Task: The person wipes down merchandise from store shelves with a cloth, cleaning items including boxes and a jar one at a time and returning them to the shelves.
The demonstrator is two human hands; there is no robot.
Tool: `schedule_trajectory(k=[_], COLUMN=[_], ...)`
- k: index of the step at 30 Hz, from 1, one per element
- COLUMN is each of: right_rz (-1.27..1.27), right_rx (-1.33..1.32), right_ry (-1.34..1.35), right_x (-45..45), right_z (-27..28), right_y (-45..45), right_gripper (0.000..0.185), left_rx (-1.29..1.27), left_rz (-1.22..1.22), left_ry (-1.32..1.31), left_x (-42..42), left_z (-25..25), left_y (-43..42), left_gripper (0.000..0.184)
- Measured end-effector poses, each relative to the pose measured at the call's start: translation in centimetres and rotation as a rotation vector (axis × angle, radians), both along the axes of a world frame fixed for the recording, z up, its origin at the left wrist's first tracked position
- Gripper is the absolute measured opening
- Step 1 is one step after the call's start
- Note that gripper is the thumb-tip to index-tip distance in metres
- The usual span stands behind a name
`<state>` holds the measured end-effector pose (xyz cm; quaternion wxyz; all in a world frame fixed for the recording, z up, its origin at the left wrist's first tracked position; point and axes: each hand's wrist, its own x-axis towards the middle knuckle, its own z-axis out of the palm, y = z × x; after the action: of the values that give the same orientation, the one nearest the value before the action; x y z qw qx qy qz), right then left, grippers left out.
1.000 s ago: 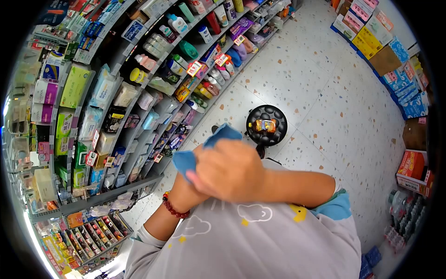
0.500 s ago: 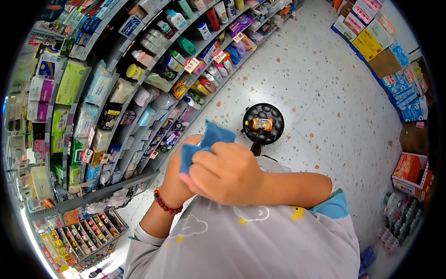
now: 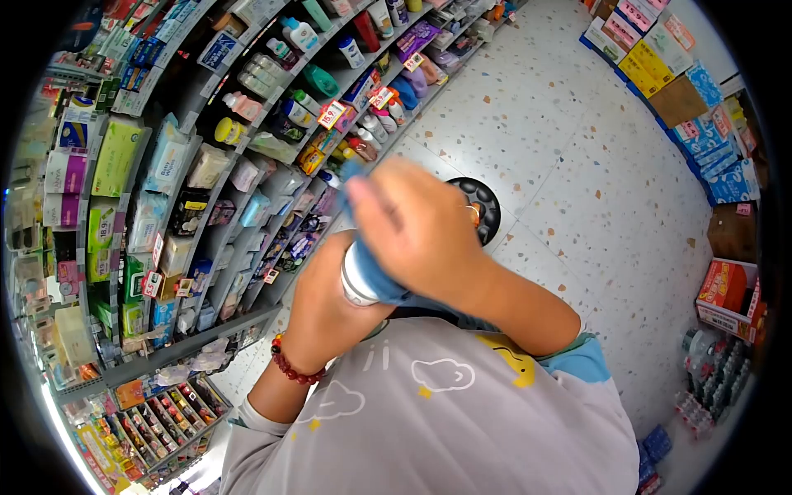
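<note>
Head view: the left hand (image 3: 323, 307) curls round a smooth, round white container (image 3: 355, 279), just off the middle toward 8 o'clock. The right hand (image 3: 419, 224), a bit blurry, has bent fingers closed on a soft blue cloth (image 3: 379, 278) lying against it. Round red beads (image 3: 289, 365) ring the left wrist. Toward 2 o'clock, a bumpy, round black thing (image 3: 492, 216) sits on flat, speckled floor (image 3: 577, 206).
</note>
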<state>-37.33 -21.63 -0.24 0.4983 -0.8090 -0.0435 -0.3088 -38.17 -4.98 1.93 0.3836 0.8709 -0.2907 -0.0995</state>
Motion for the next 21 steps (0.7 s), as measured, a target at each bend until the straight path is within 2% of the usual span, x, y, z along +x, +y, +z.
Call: schedule_trajectory(k=[1, 3, 4, 5, 6, 7, 8, 9, 10, 11, 14, 15, 16, 17, 19, 21], right_rz=[0.058, 0.293, 0.295, 0.298, 0.299, 0.297, 0.316, 0.334, 0.366, 0.366, 0.119, 0.117, 0.076, 0.035, -0.045, 0.059], right_rx=[0.244, 1.23, 1.235, 1.272, 1.309, 1.311, 1.239, 1.168, 1.181, 1.187, 0.374, 0.376, 0.228, 0.078, 0.114, 0.523], right_ry=[0.192, 0.355, 0.36, 0.369, 0.377, 0.377, 0.304, 0.232, 0.188, 0.188, -0.027, -0.029, -0.08, -0.129, -0.195, 0.045], right_x=[-0.1, -0.3, -0.6, -0.9, -1.2, -1.6, -2.1, -2.6, -2.9, -3.4, -3.7, -3.4, -3.3, -3.0, -1.9, -1.4], right_z=[0.4, 0.3, 0.1, -0.3, -0.7, -1.3, -2.0, -2.3, -1.8, -1.9, -2.6, -2.9, -3.3, -3.7, -4.1, -4.9], right_y=[-0.9, -1.2, -1.3, -1.4, -1.4, -1.1, -0.7, -0.4, -0.3, 0.1, 0.6, 0.2, -0.2, -0.5, -0.4, -0.5], right_gripper=[0.027, 0.024, 0.024, 0.026, 0.032, 0.032, 0.036, 0.041, 0.03, 0.03, 0.041, 0.041, 0.04, 0.038, 0.034, 0.033], left_rx=[-0.025, -0.218, -0.324, -0.322, -0.391, -0.459, -0.547, -0.542, -0.617, -0.69, -0.557, -0.479, -0.401, -0.4, -0.384, -0.458], left_rz=[0.022, 0.08, 0.131, 0.132, 0.176, 0.22, 0.147, 0.148, 0.161, 0.174, 0.11, 0.106, 0.105, 0.103, 0.1, 0.084], left_ry=[0.039, 0.107, 0.305, 0.307, 0.426, 0.545, 0.584, 0.586, 0.632, 0.678, 0.587, 0.531, 0.397, 0.398, 0.356, 0.485], left_x=[-0.1, -0.1, -0.2, 0.0, 0.3, 0.5, 0.8, 0.9, 0.9, 0.9, 1.5, 1.5, 1.1, 0.8, 0.4, 0.5], left_z=[0.1, -0.7, -0.2, 0.1, 0.2, 0.3, -0.9, -0.7, -0.3, 0.0, -0.3, -0.3, -0.1, 0.0, 0.2, 1.2], left_y=[0.0, -0.1, -0.5, -0.6, -0.7, -0.7, -0.2, -0.4, -0.7, -0.9, -0.5, -0.7, -1.2, -1.4, -1.7, -1.9], left_gripper=[0.063, 0.07, 0.069, 0.069, 0.064, 0.06, 0.051, 0.051, 0.051, 0.051, 0.051, 0.051, 0.056, 0.056, 0.063, 0.077])
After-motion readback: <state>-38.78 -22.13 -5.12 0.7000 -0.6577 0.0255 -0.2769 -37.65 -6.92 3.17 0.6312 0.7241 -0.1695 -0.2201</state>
